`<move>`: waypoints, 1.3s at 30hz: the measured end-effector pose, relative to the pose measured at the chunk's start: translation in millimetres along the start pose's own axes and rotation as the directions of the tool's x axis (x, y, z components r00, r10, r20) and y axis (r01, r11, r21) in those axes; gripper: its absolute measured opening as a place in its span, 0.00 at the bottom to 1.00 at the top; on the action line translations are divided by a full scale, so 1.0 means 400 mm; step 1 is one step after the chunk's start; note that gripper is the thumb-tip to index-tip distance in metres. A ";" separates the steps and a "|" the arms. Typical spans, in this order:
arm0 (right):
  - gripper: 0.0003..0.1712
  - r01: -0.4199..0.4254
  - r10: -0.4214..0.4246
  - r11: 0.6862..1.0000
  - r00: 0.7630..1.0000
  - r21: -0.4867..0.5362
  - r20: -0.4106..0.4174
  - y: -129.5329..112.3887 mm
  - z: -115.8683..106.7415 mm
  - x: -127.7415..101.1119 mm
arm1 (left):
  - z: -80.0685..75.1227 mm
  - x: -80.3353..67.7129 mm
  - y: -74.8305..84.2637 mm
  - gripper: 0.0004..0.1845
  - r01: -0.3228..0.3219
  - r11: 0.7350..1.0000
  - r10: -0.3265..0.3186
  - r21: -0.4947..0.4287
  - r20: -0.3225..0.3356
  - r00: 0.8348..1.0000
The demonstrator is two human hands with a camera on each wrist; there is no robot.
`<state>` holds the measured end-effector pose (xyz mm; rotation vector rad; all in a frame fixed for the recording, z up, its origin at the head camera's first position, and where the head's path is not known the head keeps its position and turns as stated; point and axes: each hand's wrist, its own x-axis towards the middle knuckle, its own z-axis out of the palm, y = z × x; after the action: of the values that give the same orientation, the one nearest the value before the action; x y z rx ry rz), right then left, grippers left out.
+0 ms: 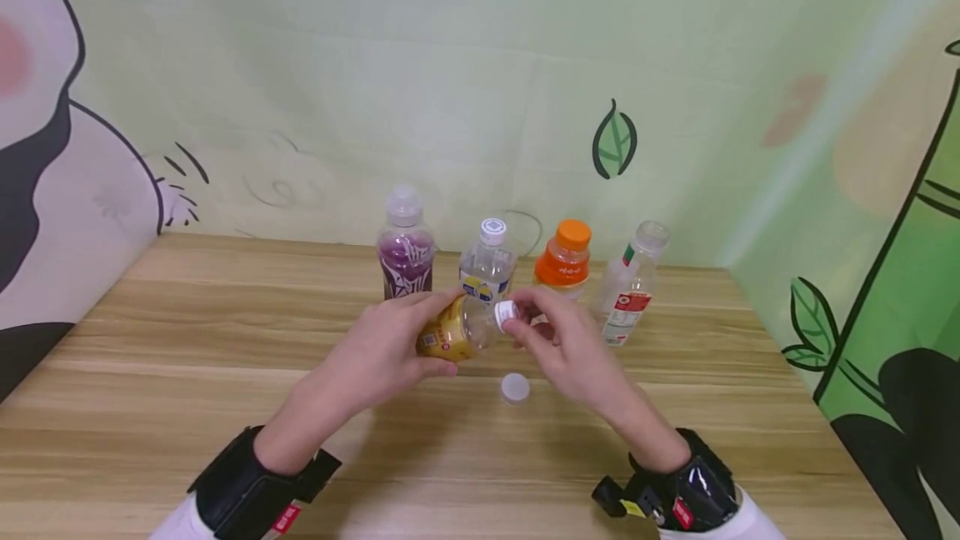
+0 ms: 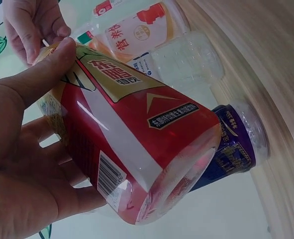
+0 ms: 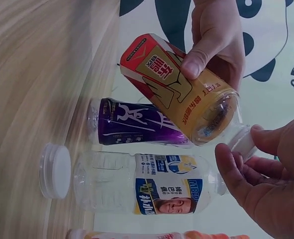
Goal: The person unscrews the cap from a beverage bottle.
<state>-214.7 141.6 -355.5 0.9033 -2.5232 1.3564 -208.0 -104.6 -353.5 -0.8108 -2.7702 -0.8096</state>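
Tilted above the table, a clear drink bottle with a yellow and red label (image 1: pixel 446 336) has its neck pointing toward the right. My left hand (image 1: pixel 378 348) grips it around the label, thumb on one side and fingers on the other in the left wrist view. At the bottle's mouth, my right hand (image 1: pixel 570 344) pinches a small white cap (image 1: pixel 506 313) between thumb and fingers. Whether the cap sits on the threads cannot be told. Below the hands, a wider white cap (image 1: pixel 515 388) lies on the wooden table (image 1: pixel 225 407).
Behind the hands, several bottles stand in a row: a purple-labelled bottle (image 1: pixel 406 257), a clear bottle with a white cap (image 1: pixel 489 261), an orange-capped bottle (image 1: pixel 566 257) and a clear bottle with a red and white label (image 1: pixel 628 298). A printed cloth wall (image 1: pixel 322 123) rises behind them.
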 end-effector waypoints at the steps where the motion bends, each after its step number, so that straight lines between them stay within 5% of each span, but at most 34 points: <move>1: 0.14 0.009 -0.009 1.000 1.000 -0.012 -0.003 0.000 -0.001 0.000 | 0.000 0.000 0.000 0.45 0.002 1.000 -0.002 -0.001 0.002 1.000; 6: 0.16 0.015 -0.015 0.999 1.000 -0.036 -0.006 -0.002 -0.004 -0.001 | 0.000 0.001 0.000 0.45 0.012 1.000 -0.012 0.013 0.014 1.000; 18: 0.09 -0.159 0.158 0.987 0.987 -0.037 -0.023 -0.008 -0.003 0.001 | 0.005 -0.001 0.010 0.45 0.015 0.998 -0.016 0.064 0.021 1.000; 39: 0.10 -0.131 0.130 0.991 0.990 -0.011 -0.055 -0.006 0.001 -0.004 | 0.009 -0.002 0.007 0.46 -0.047 0.992 0.055 0.117 -0.065 0.996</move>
<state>-212.2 141.1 -354.6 0.6999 -2.5878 1.3768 -205.6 -101.1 -355.6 -0.8135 -2.6957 -0.6485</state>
